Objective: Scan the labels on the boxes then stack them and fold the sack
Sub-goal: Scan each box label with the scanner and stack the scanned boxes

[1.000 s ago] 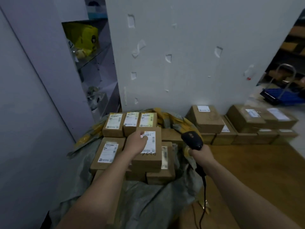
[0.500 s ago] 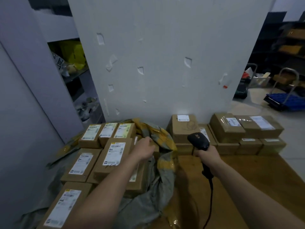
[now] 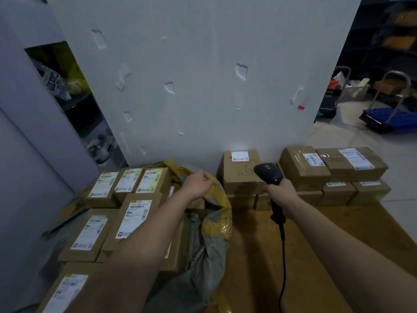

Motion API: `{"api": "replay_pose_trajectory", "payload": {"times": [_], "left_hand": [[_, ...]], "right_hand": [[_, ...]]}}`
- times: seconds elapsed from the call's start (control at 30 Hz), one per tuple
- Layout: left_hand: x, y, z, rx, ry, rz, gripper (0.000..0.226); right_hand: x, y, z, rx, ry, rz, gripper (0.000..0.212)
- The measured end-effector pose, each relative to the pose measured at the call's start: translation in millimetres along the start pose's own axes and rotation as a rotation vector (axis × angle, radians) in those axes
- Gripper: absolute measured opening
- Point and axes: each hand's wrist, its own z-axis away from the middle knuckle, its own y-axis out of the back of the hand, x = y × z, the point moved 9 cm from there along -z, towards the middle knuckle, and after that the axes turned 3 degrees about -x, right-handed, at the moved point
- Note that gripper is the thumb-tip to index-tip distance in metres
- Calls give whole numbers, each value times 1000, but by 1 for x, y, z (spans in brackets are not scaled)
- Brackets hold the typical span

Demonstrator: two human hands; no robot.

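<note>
While the left hand [image 3: 198,185] has its fingers [image 3: 205,177] pinching the rim of the grey plastic sack with yellow tape [image 3: 214,236], the right hand [image 3: 279,192] fingers wrap the black corded barcode scanner [image 3: 268,175]. It is raised before a brown cardboard box [image 3: 239,177] at the wall. Labelled brown boxes [image 3: 135,218] lie on the sack, left of the wooden surface [image 3: 320,249].

Fingertips of the left hand [image 3: 198,185] lying hidden in a fold of the sack [image 3: 216,224]; boxes [image 3: 90,236] under that forearm being partly covered; label [image 3: 137,219] print left of the hand staying unreadable; cable [image 3: 282,267] of the scanner [image 3: 269,175] below the right hand [image 3: 281,190] running off the bottom edge.
</note>
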Motion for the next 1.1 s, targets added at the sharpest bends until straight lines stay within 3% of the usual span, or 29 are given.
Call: {"api": "replay_pose_trajectory", "payload": {"times": [0.2,0.43,0.57,0.73,0.97,1.1], "left_hand": [[-5,-9,-55,-130,7,-142,13],[6,-10,-107,-85,10,-51,7],[19,-33,-121,-102,26,-29,32],[27,-47,-141,-122,45,-25,15],[27,-72,-179,-183,80,80,10],[21,-90,-198,-199,87,101,37]], "right_hand": [[-7,5,-30,-46,-58,52,19],[-30,29,-64,75,11,46,16],[-39,38,-82,140,79,126,8],[-48,39,-112,77,80,146,16],[-41,28,-162,6,7,113,9],[-28,17,-186,-29,-36,67,12]]}}
